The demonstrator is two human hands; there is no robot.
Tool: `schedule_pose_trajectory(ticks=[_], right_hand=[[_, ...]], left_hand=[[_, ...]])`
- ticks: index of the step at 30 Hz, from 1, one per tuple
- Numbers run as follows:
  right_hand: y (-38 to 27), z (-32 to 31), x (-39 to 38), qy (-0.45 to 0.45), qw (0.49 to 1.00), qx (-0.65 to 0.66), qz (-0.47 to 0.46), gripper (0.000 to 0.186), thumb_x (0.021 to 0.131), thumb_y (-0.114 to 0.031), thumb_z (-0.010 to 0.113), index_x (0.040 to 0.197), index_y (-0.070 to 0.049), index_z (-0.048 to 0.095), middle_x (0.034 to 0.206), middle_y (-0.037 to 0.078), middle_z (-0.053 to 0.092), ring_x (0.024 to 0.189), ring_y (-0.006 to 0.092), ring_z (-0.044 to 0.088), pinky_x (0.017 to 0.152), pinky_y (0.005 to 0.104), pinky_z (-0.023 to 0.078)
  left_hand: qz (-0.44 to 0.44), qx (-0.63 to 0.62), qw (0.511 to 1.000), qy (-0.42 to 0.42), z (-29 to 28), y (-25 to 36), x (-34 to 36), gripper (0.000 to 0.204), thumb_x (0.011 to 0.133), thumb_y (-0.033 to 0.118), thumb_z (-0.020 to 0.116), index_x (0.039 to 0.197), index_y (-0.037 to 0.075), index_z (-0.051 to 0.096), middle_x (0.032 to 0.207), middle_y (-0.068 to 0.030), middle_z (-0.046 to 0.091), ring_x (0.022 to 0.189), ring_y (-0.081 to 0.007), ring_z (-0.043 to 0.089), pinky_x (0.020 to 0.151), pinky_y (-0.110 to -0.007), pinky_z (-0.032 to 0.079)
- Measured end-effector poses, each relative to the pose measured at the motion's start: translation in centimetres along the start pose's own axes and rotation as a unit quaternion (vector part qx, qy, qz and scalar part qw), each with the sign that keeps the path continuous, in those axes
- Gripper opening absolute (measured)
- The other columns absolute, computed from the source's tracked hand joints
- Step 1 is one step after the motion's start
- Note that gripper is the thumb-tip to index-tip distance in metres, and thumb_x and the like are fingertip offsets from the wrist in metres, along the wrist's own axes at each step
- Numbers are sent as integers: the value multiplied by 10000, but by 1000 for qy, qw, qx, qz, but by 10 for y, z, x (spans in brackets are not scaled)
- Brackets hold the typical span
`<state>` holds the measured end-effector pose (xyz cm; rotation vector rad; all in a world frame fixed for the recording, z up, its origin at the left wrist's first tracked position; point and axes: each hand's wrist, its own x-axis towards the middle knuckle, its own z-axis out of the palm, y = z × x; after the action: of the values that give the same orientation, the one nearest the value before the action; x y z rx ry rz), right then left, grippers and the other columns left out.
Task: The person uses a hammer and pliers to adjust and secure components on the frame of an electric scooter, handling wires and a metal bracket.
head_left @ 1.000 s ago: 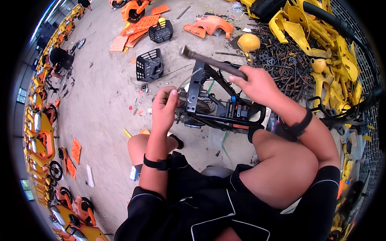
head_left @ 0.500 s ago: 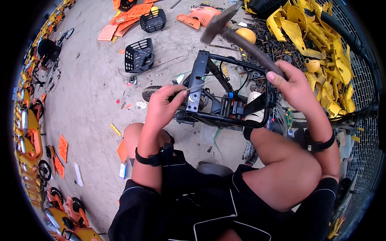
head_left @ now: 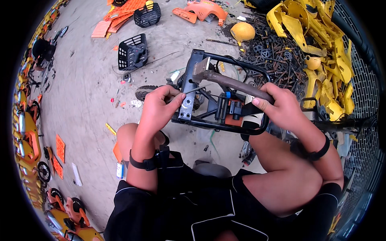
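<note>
A black metal vehicle frame (head_left: 225, 127) stands before my knees, with a flat drilled plate (head_left: 187, 100) across its left end. My left hand (head_left: 159, 106) pinches a thin metal rod (head_left: 197, 88), perhaps a punch or chisel, which lies slanted over that plate. My right hand (head_left: 277, 105) is wrapped round the handle of a hammer (head_left: 237, 85). The hammer's head is over the plate, just above the rod; whether they touch I cannot tell. Inside the frame sit dark mechanical parts and a blue piece (head_left: 228, 95).
Black plastic baskets (head_left: 132, 52) and orange panels (head_left: 116, 20) lie on the concrete floor ahead. A heap of dark metal parts (head_left: 273, 60) and yellow plastic shells (head_left: 329, 80) fill the right side. Orange and yellow vehicles (head_left: 30, 140) line the left, where another person (head_left: 42, 52) is at work.
The hammer has come down from its raised position to the plate, with my right hand lowering. My left hand keeps its pinch on the rod. The view has shifted slightly.
</note>
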<state>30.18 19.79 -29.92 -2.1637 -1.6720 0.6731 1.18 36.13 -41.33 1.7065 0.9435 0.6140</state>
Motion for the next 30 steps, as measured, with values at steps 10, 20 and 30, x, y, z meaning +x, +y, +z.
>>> schedule_pose_trajectory(ticks=[10, 20, 30], right_hand=[[5, 26, -5, -42, 997, -49, -34, 369, 964, -431, 658, 970, -70, 585, 710, 172, 648, 691, 419, 646, 613, 524, 485], [1, 19, -8, -58, 998, -19, -20, 337, 964, -392, 677, 984, -59, 630, 688, 154, 627, 676, 352, 629, 624, 467, 483], [12, 0, -3, 15, 989, 129, -72, 320, 978, -354, 687, 969, -40, 626, 704, 96, 645, 628, 206, 625, 614, 377, 490]], left_hand=[[-33, -45, 998, -35, -2, 2, -4, 143, 977, 117, 710, 1005, -16, 666, 840, -3, 660, 758, -60, 558, 661, -235, 461], [11, -85, 996, 36, -21, -22, -19, 125, 943, 88, 736, 1021, -5, 707, 843, 9, 649, 753, -64, 556, 666, -245, 467], [98, 40, 993, 45, 1, -5, -11, 109, 948, 82, 723, 985, -20, 716, 862, -17, 655, 730, -70, 565, 658, -243, 476]])
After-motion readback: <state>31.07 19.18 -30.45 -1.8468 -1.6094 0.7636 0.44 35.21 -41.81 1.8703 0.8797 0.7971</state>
